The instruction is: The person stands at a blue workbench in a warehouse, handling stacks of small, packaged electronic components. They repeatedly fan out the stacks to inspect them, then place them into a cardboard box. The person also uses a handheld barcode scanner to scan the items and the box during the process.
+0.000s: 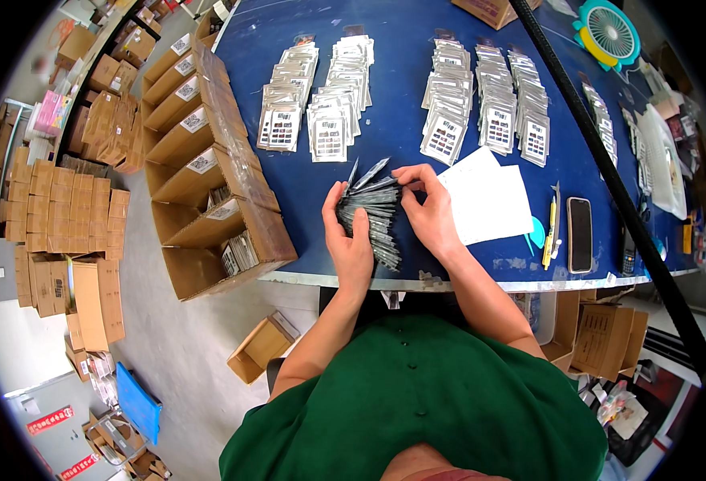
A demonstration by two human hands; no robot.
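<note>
My left hand (350, 250) is wrapped round a thick stack of thin, flat packets (379, 210), held on edge near the table's front. Their upper edges fan apart, and two or so stick up at the far end. My right hand (431, 212) has thumb and forefinger pinched at the far right corner of the stack. Beyond my hands, overlapping columns of flat packets with pale printed cards lie on the blue table (393, 96); one such column (329, 128) is just past my left hand, another (447, 128) past my right.
White paper sheets (493, 204) lie right of my right hand. Further right are a yellow cutter (549, 232), a phone (580, 235) and a small fan (609, 34). A divided cardboard bin (209, 172) stands at the left. A black bar (609, 160) crosses the right side.
</note>
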